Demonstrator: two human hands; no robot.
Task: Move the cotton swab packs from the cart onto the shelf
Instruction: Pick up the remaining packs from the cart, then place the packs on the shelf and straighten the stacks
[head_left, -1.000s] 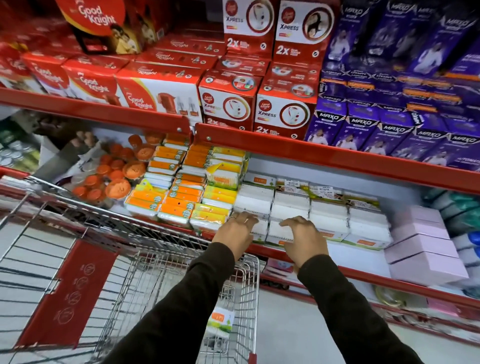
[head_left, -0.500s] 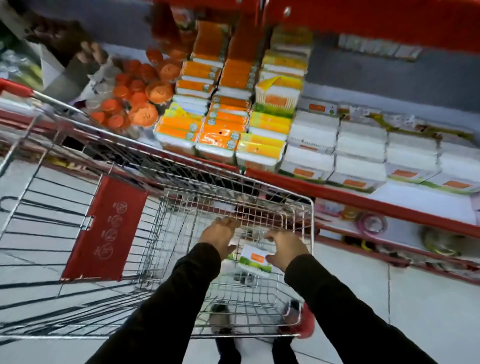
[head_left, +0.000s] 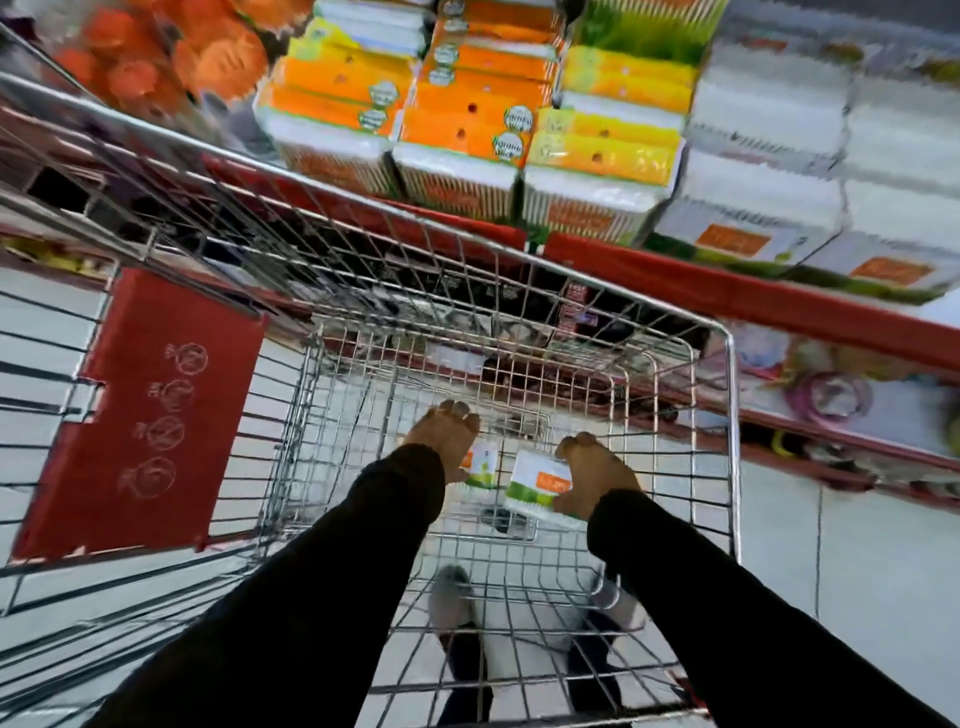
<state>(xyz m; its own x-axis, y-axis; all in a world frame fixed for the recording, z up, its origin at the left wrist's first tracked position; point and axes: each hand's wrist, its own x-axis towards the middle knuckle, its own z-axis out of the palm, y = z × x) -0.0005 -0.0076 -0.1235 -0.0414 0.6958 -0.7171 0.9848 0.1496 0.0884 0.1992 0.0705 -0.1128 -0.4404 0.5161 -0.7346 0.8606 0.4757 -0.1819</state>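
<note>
Down inside the silver wire shopping cart (head_left: 727, 415) below the red-edged store shelf (head_left: 727, 291), I see my right hand (head_left: 597, 478) gripping a white cotton swab pack with orange-green label (head_left: 535, 486), and my left hand (head_left: 447, 441) closed on another small white pack (head_left: 482, 465) just beside it.

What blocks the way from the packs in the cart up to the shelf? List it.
Only the cart's far rim lies between. The right hand is on one pack, the left hand on another, deep in the basket. Both must be lifted over that wire wall to reach the shelf.
</note>
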